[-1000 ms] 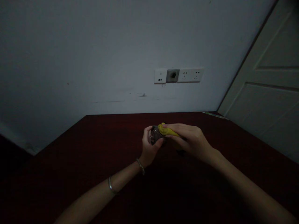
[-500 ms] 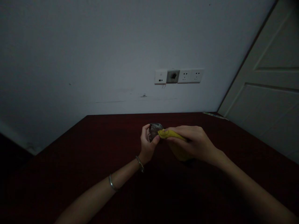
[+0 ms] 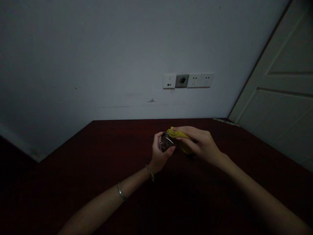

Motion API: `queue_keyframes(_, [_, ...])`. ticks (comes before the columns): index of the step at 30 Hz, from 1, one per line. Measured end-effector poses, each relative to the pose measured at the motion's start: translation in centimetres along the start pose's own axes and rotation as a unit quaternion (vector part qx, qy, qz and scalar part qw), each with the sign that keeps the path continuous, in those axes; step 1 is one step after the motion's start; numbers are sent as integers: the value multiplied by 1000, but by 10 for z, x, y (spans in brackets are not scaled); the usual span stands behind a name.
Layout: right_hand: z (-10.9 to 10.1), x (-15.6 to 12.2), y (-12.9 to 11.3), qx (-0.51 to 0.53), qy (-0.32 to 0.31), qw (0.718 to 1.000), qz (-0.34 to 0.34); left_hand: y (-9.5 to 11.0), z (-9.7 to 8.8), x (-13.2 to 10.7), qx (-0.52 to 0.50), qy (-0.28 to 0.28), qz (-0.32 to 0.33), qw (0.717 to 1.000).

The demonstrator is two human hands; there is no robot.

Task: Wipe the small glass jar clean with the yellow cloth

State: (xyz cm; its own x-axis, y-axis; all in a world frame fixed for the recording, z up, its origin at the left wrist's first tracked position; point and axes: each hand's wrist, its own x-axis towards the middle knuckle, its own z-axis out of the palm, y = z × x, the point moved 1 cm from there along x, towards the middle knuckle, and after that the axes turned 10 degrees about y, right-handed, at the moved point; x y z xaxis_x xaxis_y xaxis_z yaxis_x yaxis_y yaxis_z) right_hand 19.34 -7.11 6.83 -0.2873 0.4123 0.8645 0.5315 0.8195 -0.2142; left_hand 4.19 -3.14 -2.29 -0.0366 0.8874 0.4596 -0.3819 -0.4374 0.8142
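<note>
Holding yellow cloth [image 3: 176, 133], clear container [image 3: 168, 142], inside indistinct.

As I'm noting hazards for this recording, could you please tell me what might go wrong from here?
The shiny, see-through object looks smooth and might slip from the left hand onto the dark red table. The yellow cloth in the right hand hangs partly loose and could catch. The light is dim, so a poor grip might go unnoticed.

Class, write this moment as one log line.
left hand: grips clear container; right hand: holds yellow cloth at container's upper edge; below: dark red tabletop; light: dim
</note>
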Motion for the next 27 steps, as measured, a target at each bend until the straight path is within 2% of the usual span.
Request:
queue_keyframes(8, [-7,2,-5,22,-43,999,-19,0,1,-3,1,7,0,1000])
queue_keyframes(17, [-17,10,-18,40,-123,992,15,5,1,-1,23,38,0,999])
queue_keyframes(20, [-20,11,-18,41,-97,994,40,7,1,-2,21,36,-2,999])
queue_keyframes(24, [-22,10,-15,4,-5,997,82,9,-1,-5,16,24,-2,1000])
queue_keyframes(27, [-23,10,-14,-41,43,995,79,10,-4,-7,13,16,-7,1000])
